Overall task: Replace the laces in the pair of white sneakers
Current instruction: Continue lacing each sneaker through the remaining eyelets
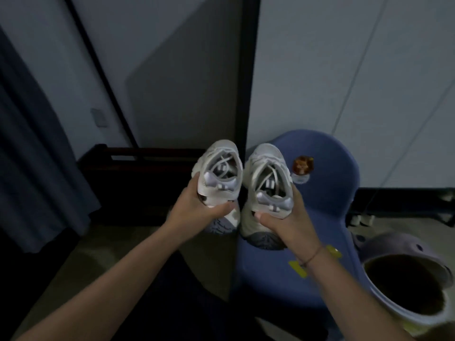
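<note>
I see both arms out front, L hand (197, 205) curled round heel of left sneaker (216, 168), R hand (285, 222) curled round heel of right sneaker (268, 173), blue chair (327, 193) behind it.

Left hand (197, 205) partly hides left sneaker (218, 166) heel; right hand (283, 221), right sneaker (267, 168) heel

Before me a blue padded seat (327, 200) stands on the beige floor (98, 254). A small brown object (302, 166) and yellow patches (299, 265) lie on the seat.
</note>
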The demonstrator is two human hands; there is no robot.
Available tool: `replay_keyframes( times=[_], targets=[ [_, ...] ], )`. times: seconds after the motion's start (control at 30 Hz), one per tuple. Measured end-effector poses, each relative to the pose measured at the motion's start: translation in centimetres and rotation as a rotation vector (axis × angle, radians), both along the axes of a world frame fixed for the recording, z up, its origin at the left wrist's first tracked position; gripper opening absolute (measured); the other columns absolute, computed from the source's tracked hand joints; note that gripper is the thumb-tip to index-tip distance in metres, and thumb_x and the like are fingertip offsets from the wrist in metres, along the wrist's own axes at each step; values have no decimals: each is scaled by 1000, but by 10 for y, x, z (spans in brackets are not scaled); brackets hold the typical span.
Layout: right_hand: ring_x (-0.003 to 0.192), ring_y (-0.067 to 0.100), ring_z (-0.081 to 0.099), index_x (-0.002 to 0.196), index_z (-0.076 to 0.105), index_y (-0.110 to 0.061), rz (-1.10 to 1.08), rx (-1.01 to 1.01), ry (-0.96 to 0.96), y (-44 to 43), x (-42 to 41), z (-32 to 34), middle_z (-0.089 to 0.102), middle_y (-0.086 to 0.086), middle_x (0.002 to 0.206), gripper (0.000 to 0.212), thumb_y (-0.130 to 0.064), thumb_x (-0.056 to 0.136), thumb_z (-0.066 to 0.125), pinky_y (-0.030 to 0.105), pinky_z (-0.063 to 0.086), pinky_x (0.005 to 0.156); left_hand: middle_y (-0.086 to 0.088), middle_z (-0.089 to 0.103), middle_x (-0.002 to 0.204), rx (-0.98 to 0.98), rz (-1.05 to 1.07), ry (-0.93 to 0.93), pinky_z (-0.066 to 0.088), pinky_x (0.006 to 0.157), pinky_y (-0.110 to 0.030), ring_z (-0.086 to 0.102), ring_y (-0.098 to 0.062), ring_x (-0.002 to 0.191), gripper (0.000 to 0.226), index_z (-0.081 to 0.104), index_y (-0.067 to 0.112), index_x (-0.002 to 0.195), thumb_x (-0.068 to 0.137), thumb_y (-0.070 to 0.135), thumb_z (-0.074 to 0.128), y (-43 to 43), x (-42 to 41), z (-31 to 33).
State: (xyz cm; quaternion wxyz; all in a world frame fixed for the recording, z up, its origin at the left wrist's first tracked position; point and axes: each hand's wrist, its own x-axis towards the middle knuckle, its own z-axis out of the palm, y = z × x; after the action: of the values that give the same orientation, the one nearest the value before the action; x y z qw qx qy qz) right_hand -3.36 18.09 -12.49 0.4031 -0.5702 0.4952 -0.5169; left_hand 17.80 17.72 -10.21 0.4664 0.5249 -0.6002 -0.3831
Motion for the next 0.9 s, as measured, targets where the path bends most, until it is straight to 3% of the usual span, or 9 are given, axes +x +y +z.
replay_keyframes(
  times=[0.13,0.23,0.33,0.47,0.6,0.67,0.77,0.9],
  targets=[
    [111,4,59,137,42,-21,111,-74,-2,-57,64,27,59,-5,126,83,-5,67,83,29,50,96,14,66,107,-35,115,78,50,67,-8,65,11,88,53,52,36,115,77,12,81,-34,64,16],
    [105,2,61,135,44,-19,166,-81,-10,-114,110,28,63,-3,121,79,0,68,81,20,50,92,21,61,104,-62,180,46,45,64,-1,60,17,83,54,49,40,114,78,14,81,-79,107,12],
    [108,6,61,139,40,-17,202,-65,5,-181,150,13,61,-1,123,81,1,70,79,24,51,92,24,54,111,-55,186,26,42,73,0,57,6,103,62,44,42,116,78,9,80,-138,146,-1],
    [95,-3,63,131,45,-11,196,-23,12,-260,192,-20,63,-4,111,67,7,72,72,14,51,75,12,52,125,29,214,37,44,92,-20,51,-10,120,72,37,36,131,79,13,80,-218,190,-37],
    [106,12,62,132,44,-22,150,57,11,-317,225,-54,62,-4,115,80,-18,61,80,33,52,89,7,48,142,112,251,-8,42,107,-35,48,-15,128,88,35,31,145,73,25,85,-279,217,-75],
    [109,15,59,133,41,-26,120,87,12,-335,235,-68,60,-5,119,90,-35,51,78,37,51,93,8,44,145,140,259,-2,41,106,-33,47,-14,130,94,31,28,149,73,26,85,-299,223,-91],
    [110,17,58,125,41,-37,79,116,15,-350,241,-90,58,-5,119,87,-43,45,74,41,50,96,8,44,139,161,246,0,39,98,-25,45,-8,122,90,29,25,151,78,22,82,-316,222,-110],
    [118,22,53,142,30,-22,49,165,25,-360,243,-109,52,4,131,109,-47,46,75,43,47,99,8,49,134,206,239,65,41,94,-25,50,-10,117,81,33,22,150,82,19,77,-333,227,-128]
  ],
)
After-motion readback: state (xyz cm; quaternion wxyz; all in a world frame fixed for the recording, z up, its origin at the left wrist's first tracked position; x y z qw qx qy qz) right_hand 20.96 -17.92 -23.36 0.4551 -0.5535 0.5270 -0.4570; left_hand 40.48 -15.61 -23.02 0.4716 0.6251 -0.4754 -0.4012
